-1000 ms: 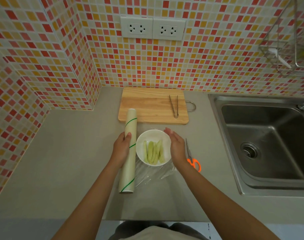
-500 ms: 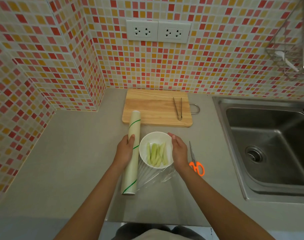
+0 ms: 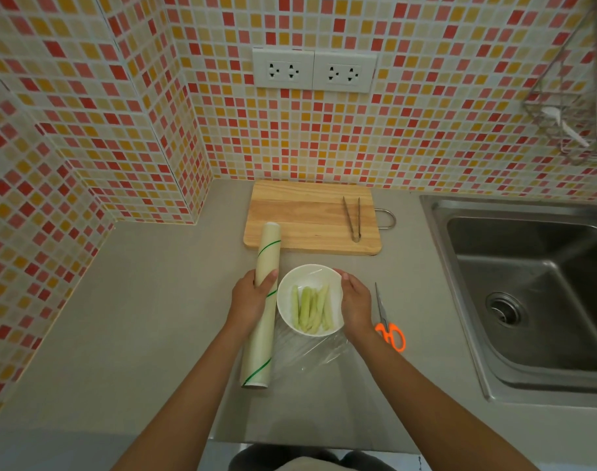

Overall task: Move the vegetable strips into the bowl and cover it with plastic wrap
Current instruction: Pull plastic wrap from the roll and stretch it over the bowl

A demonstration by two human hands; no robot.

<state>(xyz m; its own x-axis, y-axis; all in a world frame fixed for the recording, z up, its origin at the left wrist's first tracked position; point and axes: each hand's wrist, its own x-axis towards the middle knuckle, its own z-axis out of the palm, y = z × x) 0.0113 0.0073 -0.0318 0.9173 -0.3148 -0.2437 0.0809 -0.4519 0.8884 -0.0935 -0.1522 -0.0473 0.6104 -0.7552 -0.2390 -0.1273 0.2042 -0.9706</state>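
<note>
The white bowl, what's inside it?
Pale green vegetable strips lie side by side inside the white bowl. The right hand covers a bit of its rim, so that edge is hidden.

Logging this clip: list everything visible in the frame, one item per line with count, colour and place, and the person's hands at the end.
bowl: one, white, on the counter between the hands
vegetable strips: several, pale green, inside the bowl
plastic wrap roll: one, whitish with green stripes, left of the bowl
loose wrap sheet: one, clear, crumpled on the counter near the bowl
cutting board: one, wooden, behind the bowl by the wall
tongs: one pair, metal, on the board's right side
scissors: one pair, orange handles, right of the bowl
sink: one, steel, far right
sockets: two plates, white, on the tiled wall
wire rack: one, metal, upper right wall
left hand: gripping the roll
right hand: against the bowl's right rim
</note>
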